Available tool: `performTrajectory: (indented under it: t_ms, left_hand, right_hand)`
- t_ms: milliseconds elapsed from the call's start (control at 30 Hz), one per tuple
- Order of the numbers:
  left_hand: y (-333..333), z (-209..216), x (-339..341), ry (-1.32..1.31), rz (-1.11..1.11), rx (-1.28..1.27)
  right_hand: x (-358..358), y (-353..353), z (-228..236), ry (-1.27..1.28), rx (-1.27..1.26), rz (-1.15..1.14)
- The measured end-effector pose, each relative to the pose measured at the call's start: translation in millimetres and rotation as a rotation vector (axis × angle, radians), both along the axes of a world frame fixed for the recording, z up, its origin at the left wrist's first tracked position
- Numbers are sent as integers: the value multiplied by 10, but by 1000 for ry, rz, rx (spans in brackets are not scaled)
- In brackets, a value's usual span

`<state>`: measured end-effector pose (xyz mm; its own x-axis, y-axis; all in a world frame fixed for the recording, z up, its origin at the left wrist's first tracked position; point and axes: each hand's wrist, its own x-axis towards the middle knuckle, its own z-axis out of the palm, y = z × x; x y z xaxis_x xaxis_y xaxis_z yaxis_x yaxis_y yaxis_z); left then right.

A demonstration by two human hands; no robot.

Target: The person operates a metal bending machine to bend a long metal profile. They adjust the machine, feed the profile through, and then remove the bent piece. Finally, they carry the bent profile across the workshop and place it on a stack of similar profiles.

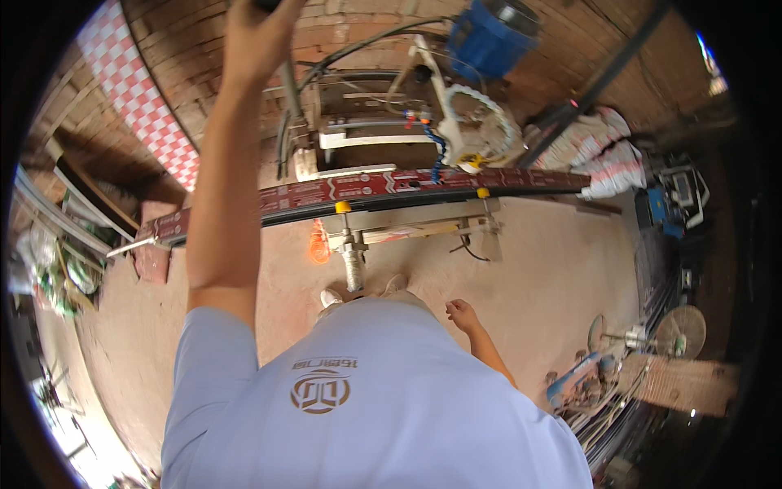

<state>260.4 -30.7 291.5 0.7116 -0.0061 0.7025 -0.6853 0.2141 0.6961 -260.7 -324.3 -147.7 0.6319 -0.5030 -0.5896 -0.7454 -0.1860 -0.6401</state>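
Observation:
My left arm reaches far forward, and my left hand (259, 41) is closed round a black handle (267, 4) at the top edge, where part of it is cut off. Beside that hand a grey metal post (289, 90) runs down to the machine. Across the machine lies a long profile (318, 191) with dark red printed film on it. Two yellow-topped clamps (343, 209) stand at its near side. A blue segmented hose (438, 151) points down at the profile. Low at my right side, my right hand (462, 314) hangs with curled fingers, touching nothing.
A blue motor (494, 37) sits behind the machine near a white coiled hose (489, 102). Woven sacks (607, 155) lie at the right. A blue machine (582, 383) and a bundle of long bars stand lower right. A red-and-white checked sheet (134, 90) hangs left.

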Motion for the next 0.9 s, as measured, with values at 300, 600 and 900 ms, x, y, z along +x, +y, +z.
performTrajectory:
  t_ms: [300, 600, 900]
  left_hand:
    - [372, -963, -236, -220, 273, -41]
    - [1088, -4236, -1543, 637, 157, 749]
    - [328, -5946, -919, 843, -104, 1439]
  right_hand:
    - [-185, 55, 393, 28, -18, 110]
    - [-551, 19, 1028, 303, -52, 229]
    - [664, 542, 1617, 318, -97, 243]
